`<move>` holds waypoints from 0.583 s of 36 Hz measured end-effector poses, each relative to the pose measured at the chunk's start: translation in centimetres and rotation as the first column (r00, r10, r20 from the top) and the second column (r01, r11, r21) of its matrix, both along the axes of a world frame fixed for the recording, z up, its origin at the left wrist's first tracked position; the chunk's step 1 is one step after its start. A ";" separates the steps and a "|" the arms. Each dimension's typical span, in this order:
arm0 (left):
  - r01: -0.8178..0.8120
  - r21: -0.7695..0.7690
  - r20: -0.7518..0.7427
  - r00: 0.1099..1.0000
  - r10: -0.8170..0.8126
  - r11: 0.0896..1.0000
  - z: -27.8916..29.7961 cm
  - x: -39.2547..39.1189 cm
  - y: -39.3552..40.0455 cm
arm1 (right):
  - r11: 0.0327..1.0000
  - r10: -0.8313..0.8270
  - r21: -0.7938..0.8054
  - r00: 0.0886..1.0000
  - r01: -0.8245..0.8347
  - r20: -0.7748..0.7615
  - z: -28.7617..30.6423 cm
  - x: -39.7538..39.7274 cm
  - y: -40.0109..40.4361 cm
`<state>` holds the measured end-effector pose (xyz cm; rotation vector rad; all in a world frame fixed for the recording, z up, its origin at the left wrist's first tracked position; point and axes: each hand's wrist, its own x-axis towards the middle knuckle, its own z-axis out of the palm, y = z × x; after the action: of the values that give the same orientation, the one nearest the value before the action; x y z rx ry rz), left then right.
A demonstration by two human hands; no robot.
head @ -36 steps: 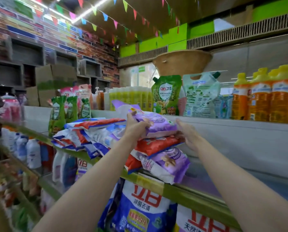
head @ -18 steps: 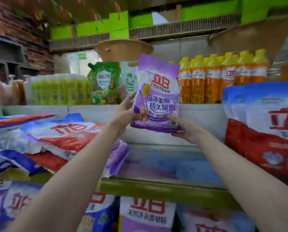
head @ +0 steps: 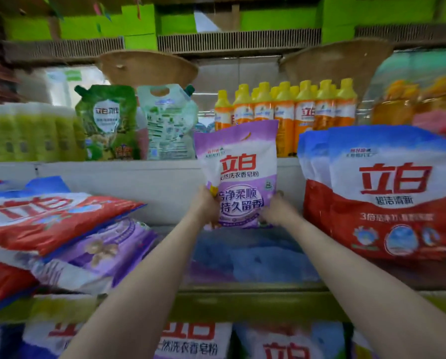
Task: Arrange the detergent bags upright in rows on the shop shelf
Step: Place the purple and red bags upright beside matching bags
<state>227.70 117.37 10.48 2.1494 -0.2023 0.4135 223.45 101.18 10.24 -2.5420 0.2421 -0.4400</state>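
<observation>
Shelf stock, listed left to right.

Pile of flat bags [head: 61, 229], 9 o'clock: red-and-blue bag lying on a purple one, further red beneath, all on their sides on the shelf [head: 242, 304].

Green pouch [head: 108, 123] and pale pouch [head: 167, 123], 11 o'clock: upright on the upper tier, side by side.

Left hand [head: 205, 206], centre: fingers curled on the left edge of the purple bag [head: 240, 174], gripping it.

Purple bag, centre: upright, front facing out, lower edge at or just above the shelf floor near the back wall; contact cannot be told.

Right hand [head: 277, 209], just past centre: gripping the bag's lower right edge.

Orange bottles [head: 286, 110], 1 o'clock: row with yellow caps on the upper tier, behind the purple bag.

Red-and-white bags [head: 387, 193], 3 o'clock: upright, one behind another, just beside the purple bag.
</observation>
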 end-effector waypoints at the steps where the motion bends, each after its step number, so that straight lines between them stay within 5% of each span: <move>1: -0.004 0.026 -0.018 1.000 0.004 1.000 0.0 0.1 0.2 | 1.000 -0.010 -0.012 1.000 0.010 -0.015 0.0 -0.1 -0.1; 5: -0.045 0.156 -0.068 0.996 0.056 0.987 -0.4 1.0 1.0 | 0.955 -0.037 -0.295 0.996 0.010 -0.087 0.1 -1.0 -0.1; 10: -0.091 0.466 -0.003 0.994 0.105 0.880 1.7 -3.4 2.3 | 0.741 -0.085 -0.671 0.992 -0.002 -0.097 1.2 -2.5 1.0; 21: -0.461 0.590 0.229 0.883 0.411 0.663 4.8 -8.9 11.6 | 0.785 0.328 -0.516 0.937 -0.341 -0.121 4.2 -2.9 11.6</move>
<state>218.79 129.01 15.25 2.8664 0.1813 0.7990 220.59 112.77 14.47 -3.0467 -0.3829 -0.3696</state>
